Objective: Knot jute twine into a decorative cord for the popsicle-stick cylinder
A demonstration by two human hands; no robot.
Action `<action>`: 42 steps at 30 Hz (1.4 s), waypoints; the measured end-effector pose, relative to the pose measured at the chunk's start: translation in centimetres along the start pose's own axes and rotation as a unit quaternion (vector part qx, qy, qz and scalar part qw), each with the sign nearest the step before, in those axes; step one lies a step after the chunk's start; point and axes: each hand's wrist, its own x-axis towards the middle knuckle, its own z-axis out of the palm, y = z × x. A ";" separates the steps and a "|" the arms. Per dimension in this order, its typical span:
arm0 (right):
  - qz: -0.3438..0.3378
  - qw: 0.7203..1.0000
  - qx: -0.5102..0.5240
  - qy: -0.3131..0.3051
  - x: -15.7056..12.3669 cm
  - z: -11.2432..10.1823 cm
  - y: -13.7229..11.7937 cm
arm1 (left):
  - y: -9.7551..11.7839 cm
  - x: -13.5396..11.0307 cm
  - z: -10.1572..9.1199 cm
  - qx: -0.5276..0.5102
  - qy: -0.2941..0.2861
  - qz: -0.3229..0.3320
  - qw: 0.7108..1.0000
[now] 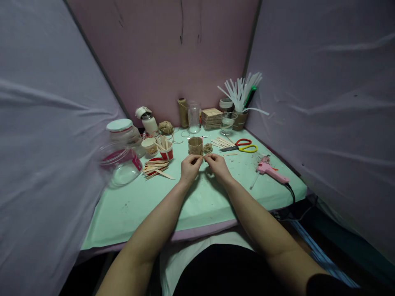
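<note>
My left hand (191, 166) and my right hand (218, 165) meet above the middle of the table, with thumb and fingers pinched together. Between their fingertips runs a thin tan strand that looks like twine; most of it is hidden by the fingers. Just beyond my left hand stands a small round brown cup (195, 145), upright, its lower edge partly covered by the fingers. A small tangled ball of twine (208, 148) lies right of the cup, close behind my right hand.
Left are clear jars (119, 164), wooden sticks (156, 167) and a red-and-white cup of sticks (167, 153). Scissors (243, 146) and a pink glue gun (271, 172) lie right. At the back stand a twine spool (183, 113), wooden squares (211, 119) and white glue sticks (240, 92).
</note>
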 end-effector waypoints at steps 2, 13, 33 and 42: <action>0.015 1.000 0.013 -0.001 0.1 0.0 0.1 | 0.0 0.0 0.0 -0.007 -0.004 -0.006 1.000; 0.025 0.999 0.025 0.008 0.1 0.1 0.2 | 0.6 0.0 -0.4 0.037 -0.015 0.044 0.998; 0.011 0.999 0.005 -0.030 0.4 -0.2 0.6 | -0.9 0.6 0.0 -0.198 -0.086 -0.188 0.958; -0.057 0.997 -0.055 0.000 0.2 -0.3 0.4 | -0.3 0.6 -0.3 -0.247 -0.096 -0.218 0.939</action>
